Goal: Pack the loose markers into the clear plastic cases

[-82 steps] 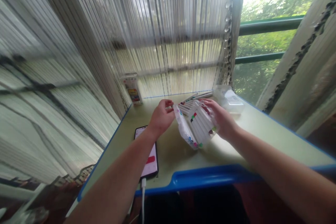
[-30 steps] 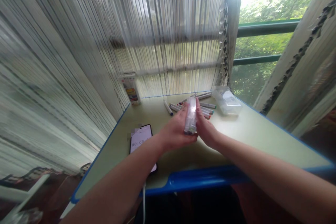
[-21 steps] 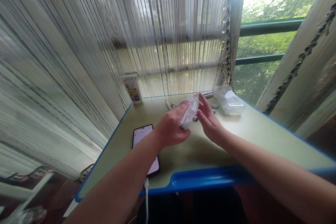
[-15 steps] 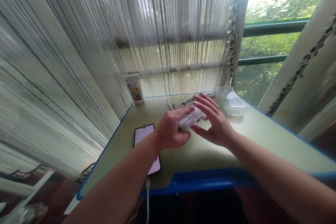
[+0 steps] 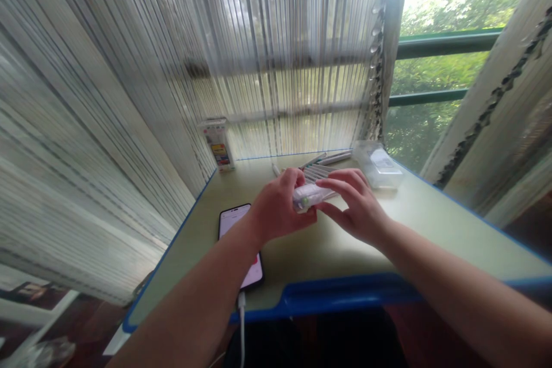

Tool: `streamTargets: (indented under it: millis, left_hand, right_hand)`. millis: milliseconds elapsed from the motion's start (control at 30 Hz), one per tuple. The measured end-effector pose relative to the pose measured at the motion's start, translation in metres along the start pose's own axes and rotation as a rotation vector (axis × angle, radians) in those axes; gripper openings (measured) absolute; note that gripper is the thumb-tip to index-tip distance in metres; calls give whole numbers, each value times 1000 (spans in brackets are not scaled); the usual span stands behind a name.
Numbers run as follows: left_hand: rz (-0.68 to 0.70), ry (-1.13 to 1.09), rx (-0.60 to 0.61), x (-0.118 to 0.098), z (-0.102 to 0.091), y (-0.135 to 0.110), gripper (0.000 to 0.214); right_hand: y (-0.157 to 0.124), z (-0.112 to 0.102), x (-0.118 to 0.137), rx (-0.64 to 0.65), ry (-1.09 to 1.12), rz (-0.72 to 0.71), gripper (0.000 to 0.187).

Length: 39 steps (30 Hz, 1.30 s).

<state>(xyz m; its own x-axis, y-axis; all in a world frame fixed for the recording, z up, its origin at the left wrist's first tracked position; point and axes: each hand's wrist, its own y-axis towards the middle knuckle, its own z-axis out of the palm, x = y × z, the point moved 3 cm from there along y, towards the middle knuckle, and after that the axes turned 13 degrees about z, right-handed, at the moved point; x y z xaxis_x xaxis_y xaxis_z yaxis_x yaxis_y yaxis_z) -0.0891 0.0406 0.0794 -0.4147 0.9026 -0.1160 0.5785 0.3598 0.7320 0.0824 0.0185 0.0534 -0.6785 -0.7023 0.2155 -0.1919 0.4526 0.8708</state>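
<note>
Fingers of our left hand are wrapped around a translucent white plastic pack over the pale, blue-edged counter; our right hand kinda pinches its other end, slim white markers just behind.

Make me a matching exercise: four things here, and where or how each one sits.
Things
1. phone
2. printed box
3. clear container
4. whitish packet

Places and states
A. at the far right of the table
B. between the left hand and right hand
C. upright, far left
D. joined to a white cable

Pairs: 1-D; 2-C; 3-A; 4-B
</note>
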Motion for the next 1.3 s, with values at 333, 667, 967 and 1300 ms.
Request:
streamTargets:
  millis: [333,667,967,1300]
  left_hand:
    - [36,-69,-68,-4,7,-2,43]
    - [47,-63,-63,-7,6,1,40]
    - [105,20,-82,-7,5,0,38]
    - [164,135,-140,-8,5,-3,34]
  right_hand:
    - [11,-10,-5,-40,-17,64,39]
    - [11,-13,5,-49,43,22,45]
    - [8,-11,6,-66,100,26,31]
    - [5,-6,2,-71,50,-91,44]
